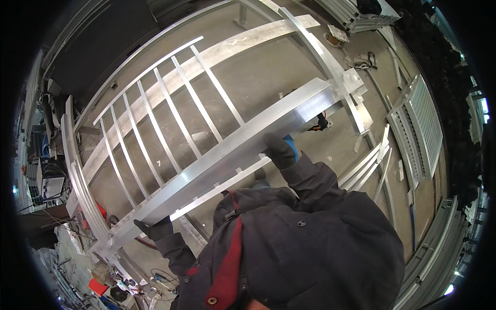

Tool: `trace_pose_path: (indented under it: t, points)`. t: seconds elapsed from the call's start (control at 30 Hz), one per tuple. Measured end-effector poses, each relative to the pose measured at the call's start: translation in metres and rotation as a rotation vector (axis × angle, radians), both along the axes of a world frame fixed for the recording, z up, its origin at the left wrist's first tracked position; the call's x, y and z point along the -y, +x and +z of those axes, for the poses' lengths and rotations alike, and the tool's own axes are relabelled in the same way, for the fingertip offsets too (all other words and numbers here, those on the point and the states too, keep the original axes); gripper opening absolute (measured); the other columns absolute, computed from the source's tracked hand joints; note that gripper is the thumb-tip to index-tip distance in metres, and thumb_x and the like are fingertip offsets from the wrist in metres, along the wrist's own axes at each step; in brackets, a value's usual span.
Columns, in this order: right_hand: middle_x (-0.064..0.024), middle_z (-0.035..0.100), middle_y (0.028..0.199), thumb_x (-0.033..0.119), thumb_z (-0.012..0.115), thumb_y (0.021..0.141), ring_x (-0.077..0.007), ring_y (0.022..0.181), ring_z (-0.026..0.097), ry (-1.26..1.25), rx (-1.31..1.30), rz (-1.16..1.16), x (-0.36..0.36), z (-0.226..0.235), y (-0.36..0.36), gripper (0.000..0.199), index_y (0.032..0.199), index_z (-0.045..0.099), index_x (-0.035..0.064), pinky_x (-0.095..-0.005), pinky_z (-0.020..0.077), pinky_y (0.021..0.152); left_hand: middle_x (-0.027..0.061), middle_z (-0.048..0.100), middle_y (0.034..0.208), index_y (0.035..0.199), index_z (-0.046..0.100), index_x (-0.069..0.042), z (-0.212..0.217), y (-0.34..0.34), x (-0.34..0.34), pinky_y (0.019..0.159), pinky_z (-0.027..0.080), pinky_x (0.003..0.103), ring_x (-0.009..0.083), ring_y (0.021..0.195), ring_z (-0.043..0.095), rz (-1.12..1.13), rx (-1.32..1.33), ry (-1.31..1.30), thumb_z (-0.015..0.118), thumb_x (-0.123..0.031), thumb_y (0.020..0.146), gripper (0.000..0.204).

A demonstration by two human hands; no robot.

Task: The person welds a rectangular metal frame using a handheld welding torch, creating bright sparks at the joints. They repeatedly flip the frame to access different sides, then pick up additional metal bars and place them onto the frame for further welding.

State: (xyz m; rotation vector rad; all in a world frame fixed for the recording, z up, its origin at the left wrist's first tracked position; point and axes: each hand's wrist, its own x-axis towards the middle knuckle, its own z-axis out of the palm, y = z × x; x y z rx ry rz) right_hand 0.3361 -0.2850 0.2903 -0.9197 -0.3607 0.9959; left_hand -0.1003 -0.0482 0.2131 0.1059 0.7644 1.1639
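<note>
A long, wide silver metal beam (227, 147) lies slantwise before me, from the lower left up to the right. My left hand (156, 228), in a dark glove, is closed at the beam's near side toward its left end. Farther right, my right hand (281, 151), gloved in dark with a blue cuff, is closed on the beam's near edge. The beam hides part of the fingers of both hands. Several thin parallel bars (179, 113) stick out beyond the beam to a narrow rail. On my side, a second narrow rail (222, 187) runs along the beam.
A long pale plank (232, 43) passes under the bars. At the right, a metal crosspiece (323, 59) supports the beam's end. Loose metal strips (367, 165) and a slatted panel (413, 132) lie farther right. Tools and a red object (97, 287) clutter the lower left.
</note>
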Motion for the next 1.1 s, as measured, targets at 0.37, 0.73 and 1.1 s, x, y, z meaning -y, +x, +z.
trace_pose_path:
  t: [0.37,0.73,1.1]
  points:
    - [-0.0055,0.066,0.102,0.018,0.074,0.090,-0.0170,0.091,0.065,-0.085,-0.001,-0.130,0.000,0.022,-0.017,0.029,0.113,0.064,0.0044,-0.0316,0.0551,0.079,0.0102,0.067,0.128,0.122,0.066,-0.013,0.025,0.003,0.006,0.107,0.045,0.054,0.0325,0.120,0.060,0.018,-0.096,0.028,0.072,-0.058,0.086,0.058]
    - [-0.0134,0.062,0.136,0.014,0.078,0.085,-0.0283,0.127,0.058,0.141,0.216,0.197,-0.016,0.012,-0.015,0.068,0.146,0.049,0.0034,-0.0419,0.0483,0.106,0.0182,0.055,0.143,0.139,0.052,-0.003,0.004,-0.026,-0.010,0.117,0.034,0.055,0.0340,0.134,0.050,0.111,-0.072,-0.064,0.072,-0.052,0.087,0.074]
    - [-0.0150,0.061,0.135,0.014,0.073,0.088,-0.0291,0.126,0.059,0.089,-0.284,0.150,-0.002,-0.010,-0.013,0.063,0.144,0.049,0.0002,-0.0432,0.0485,0.108,0.0129,0.049,0.150,0.149,0.041,-0.006,0.011,-0.063,-0.012,0.119,0.031,0.055,0.0320,0.142,0.043,-0.041,0.023,0.687,0.074,-0.040,0.083,0.082]
